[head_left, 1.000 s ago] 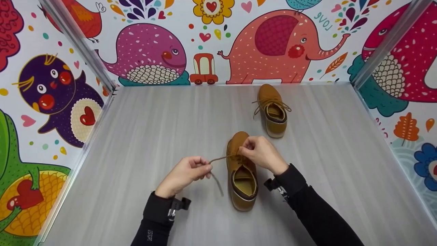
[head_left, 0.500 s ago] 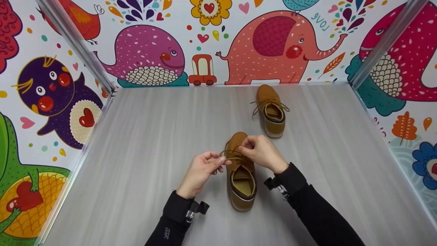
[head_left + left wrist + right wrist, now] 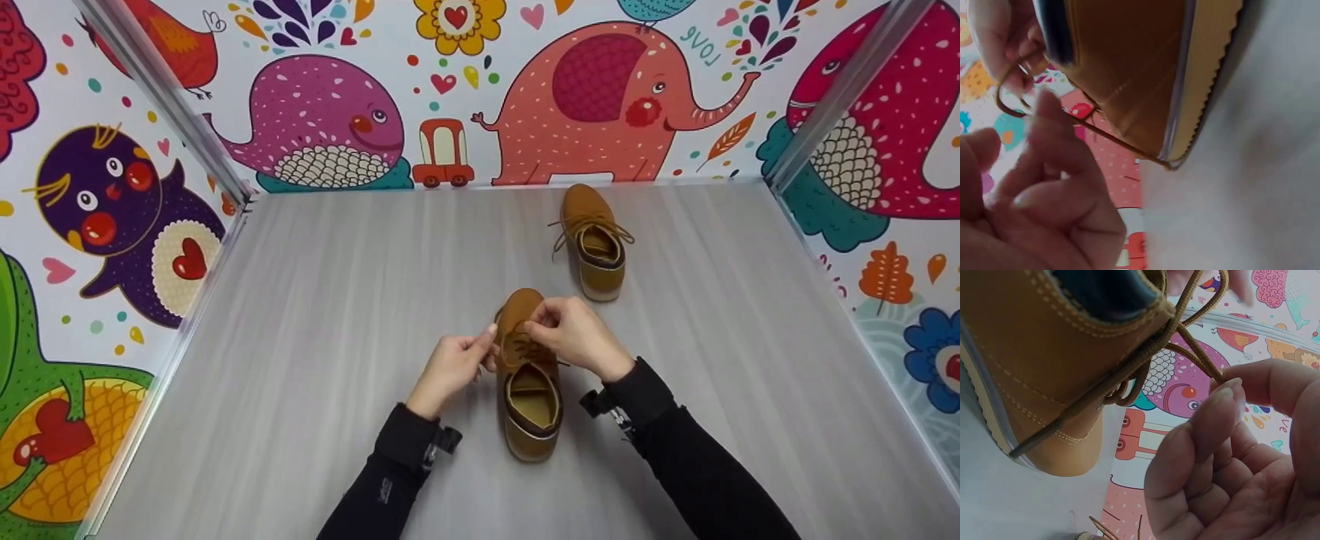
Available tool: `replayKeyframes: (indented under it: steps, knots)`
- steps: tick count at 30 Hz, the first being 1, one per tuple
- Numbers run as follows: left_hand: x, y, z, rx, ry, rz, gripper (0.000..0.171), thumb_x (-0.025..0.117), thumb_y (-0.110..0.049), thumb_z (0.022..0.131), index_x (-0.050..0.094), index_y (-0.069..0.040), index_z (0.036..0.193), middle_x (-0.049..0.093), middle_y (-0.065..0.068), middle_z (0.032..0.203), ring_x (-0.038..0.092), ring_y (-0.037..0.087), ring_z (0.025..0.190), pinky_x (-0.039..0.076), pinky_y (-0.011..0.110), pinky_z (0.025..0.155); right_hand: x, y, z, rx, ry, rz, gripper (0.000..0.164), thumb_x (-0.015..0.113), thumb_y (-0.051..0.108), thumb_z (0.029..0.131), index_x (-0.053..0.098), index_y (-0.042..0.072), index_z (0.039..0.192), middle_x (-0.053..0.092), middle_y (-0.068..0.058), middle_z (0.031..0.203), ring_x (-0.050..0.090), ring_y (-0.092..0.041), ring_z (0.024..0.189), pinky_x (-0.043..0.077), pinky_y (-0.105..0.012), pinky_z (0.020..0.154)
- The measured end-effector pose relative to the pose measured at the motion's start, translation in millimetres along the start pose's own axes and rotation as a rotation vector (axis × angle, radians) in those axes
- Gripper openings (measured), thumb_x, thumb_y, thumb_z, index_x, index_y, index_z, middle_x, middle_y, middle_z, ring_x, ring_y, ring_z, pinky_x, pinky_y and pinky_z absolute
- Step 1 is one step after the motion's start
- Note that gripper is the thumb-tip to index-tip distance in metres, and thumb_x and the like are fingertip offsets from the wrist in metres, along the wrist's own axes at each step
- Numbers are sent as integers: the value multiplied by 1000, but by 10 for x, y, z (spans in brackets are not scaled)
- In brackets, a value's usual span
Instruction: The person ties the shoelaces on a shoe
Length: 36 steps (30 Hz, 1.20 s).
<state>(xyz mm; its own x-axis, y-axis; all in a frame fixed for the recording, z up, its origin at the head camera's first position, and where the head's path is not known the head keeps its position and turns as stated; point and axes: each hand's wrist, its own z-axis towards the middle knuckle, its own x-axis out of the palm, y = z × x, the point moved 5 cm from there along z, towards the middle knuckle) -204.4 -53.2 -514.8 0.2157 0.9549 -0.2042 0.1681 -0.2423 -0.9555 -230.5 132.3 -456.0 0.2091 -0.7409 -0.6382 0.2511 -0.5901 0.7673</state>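
A tan lace-up shoe [image 3: 531,448] stands on the floor, toe pointing away. My right hand [image 3: 577,339] pinches a doubled loop of its brown shoelace [image 3: 1199,360] between thumb and forefinger, above the lacing. In the right wrist view, one loose lace end [image 3: 1036,441] crosses that loop and hangs down the shoe's side. My left hand [image 3: 452,367] is at the shoe's left side, its thumb pointing up. In the left wrist view, its thumb and forefinger are apart, and the forefinger touches or nearly touches a curved stretch of lace [image 3: 1002,95].
A matching tan shoe [image 3: 602,283] with a tied bow stands farther back to the right, near the back wall. Printed cartoon panels [image 3: 322,120] bound the grey floor [image 3: 337,285] at the back and both sides, with metal strips [image 3: 172,105] at the corners.
My left hand has moved right to the shoe, taking the lace end across the loop; that end now lies on the shoe's right side. My right hand keeps its pinch in place.
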Motion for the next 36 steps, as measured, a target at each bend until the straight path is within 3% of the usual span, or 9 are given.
replayKeyframes:
  steps: [4, 6, 9, 13, 16, 21, 27, 32, 36]
  knots:
    - [27, 59, 149, -98, 62, -94, 39, 66, -37, 96, 73, -1, 85, 60, -1, 65, 43, 5, 47, 35, 20, 46, 13, -2, -4, -2, 5, -1, 11, 73, 17, 89, 69, 12, 80, 58, 5, 67, 51, -12, 58, 42, -29, 55]
    - [44, 63, 173, -107, 87, -126, 31, 70, -32, 94, 73, -2, 86, 59, -1, 66, 44, 5, 47, 34, 19, 45, 13, -2, -6, 0, 6, -1, 11, 72, 17, 89, 69, 12, 80, 58, 5, 68, 51, -12, 60, 42, -29, 57]
    - [72, 26, 146, -67, 114, -230, 21, 73, -23, 92, 71, -2, 90, 64, 1, 71, 48, 7, 51, 38, 19, 47, 2, -1, -9, 9, 1, 1, 10, 71, 16, 89, 69, 12, 80, 58, 5, 68, 51, -12, 61, 42, -29, 58]
    - [106, -95, -7, 2, 114, -394, 17, 74, -18, 91, 67, -2, 93, 71, 7, 79, 55, 10, 55, 40, 19, 50, -15, 0, -3, 6, -7, 5, 10, 72, 16, 89, 70, 11, 80, 58, 5, 67, 51, -12, 59, 41, -27, 56]
    - [178, -158, -129, 25, 130, -460, 16, 73, -15, 91, 64, -2, 95, 73, 12, 84, 58, 11, 57, 43, 21, 53, -32, 5, 2, 10, -15, 4, 11, 73, 17, 89, 70, 11, 80, 59, 5, 66, 51, -12, 58, 41, -26, 54]
    - [317, -133, -189, 10, 157, -399, 15, 75, -12, 89, 67, -1, 93, 72, 9, 81, 55, 11, 55, 46, 22, 54, -46, 29, -1, 5, -22, -1, 11, 73, 17, 89, 70, 12, 80, 59, 5, 65, 51, -12, 56, 41, -26, 52]
    - [211, -56, -42, -34, 56, -199, 37, 71, -37, 93, 71, -1, 83, 59, 0, 64, 45, 8, 47, 38, 22, 47, -35, 24, -7, 8, -9, 13, 11, 73, 17, 89, 70, 12, 81, 60, 4, 68, 52, -12, 59, 43, -27, 56]
    - [144, 21, 154, -119, 47, -223, 39, 65, -39, 96, 69, -3, 83, 58, 0, 63, 44, 5, 43, 36, 19, 43, -34, 14, -17, 8, -10, 19, 10, 73, 15, 89, 69, 10, 81, 60, 3, 68, 52, -12, 60, 43, -28, 56]
    - [160, 1, 165, -110, 82, -280, 25, 68, -26, 96, 69, -2, 89, 62, 1, 68, 48, 6, 46, 34, 18, 42, -24, 18, -20, 9, 0, 24, 9, 72, 15, 90, 70, 10, 83, 60, 4, 69, 53, -11, 60, 43, -28, 56]
